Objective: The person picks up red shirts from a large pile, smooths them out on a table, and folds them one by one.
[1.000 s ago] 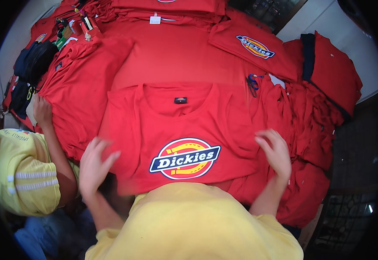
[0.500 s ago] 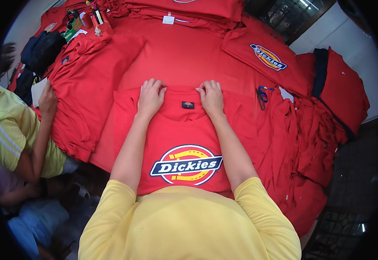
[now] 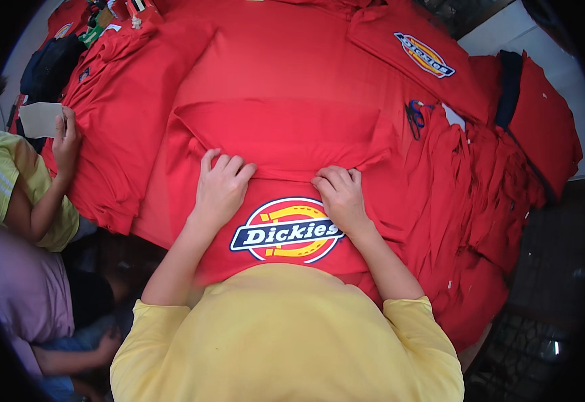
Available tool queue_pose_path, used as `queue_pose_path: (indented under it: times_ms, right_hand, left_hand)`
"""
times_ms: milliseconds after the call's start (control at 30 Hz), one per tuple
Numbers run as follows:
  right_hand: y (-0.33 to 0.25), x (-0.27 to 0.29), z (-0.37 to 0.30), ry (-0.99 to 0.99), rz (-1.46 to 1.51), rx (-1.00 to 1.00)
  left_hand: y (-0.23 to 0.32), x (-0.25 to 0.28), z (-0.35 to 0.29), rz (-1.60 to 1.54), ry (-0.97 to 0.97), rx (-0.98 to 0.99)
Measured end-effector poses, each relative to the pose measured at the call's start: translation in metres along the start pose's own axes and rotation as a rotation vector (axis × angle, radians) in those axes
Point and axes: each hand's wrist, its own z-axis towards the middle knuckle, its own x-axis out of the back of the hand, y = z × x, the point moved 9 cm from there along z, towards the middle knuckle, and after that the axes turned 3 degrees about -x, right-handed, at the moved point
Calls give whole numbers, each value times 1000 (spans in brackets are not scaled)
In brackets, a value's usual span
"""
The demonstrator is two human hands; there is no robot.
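Observation:
A red T-shirt (image 3: 279, 186) with a large horseshoe print in yellow, white and dark blue lies before me on the red-covered table. My left hand (image 3: 222, 186) is closed on its upper part, pinching the cloth left of the middle. On the other side my right hand (image 3: 343, 199) pinches the same shirt, its wrist beside the right end of the print. Between the two hands the cloth bunches into a crosswise fold. Beyond it a smooth red layer of cloth spreads flat. The neckline and its dark label are hidden in the fold.
Blue-handled scissors (image 3: 415, 119) lie at the right, near a crumpled pile of red shirts (image 3: 463, 208). A folded printed shirt (image 3: 386, 47) rests at the far right. At left, a co-worker's hand (image 3: 68, 134) holds a pale card (image 3: 41, 120) beside more red shirts (image 3: 131, 107).
Both my hands have moved toward me, drawing the shirt's neck end down over itself. The neckline and label have gone out of sight. The co-worker's card has shifted left.

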Motion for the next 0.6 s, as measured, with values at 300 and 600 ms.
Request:
queue_pose_path:
  times_ms: [300, 600]
  right_hand:
    - [-22, 14, 3, 28, 23, -191]
    - [-11, -37, -18, -324, -128, -350]
  left_hand:
    - [24, 11, -5, -159, 9, 108]
    - [23, -29, -37, -53, -289, 178]
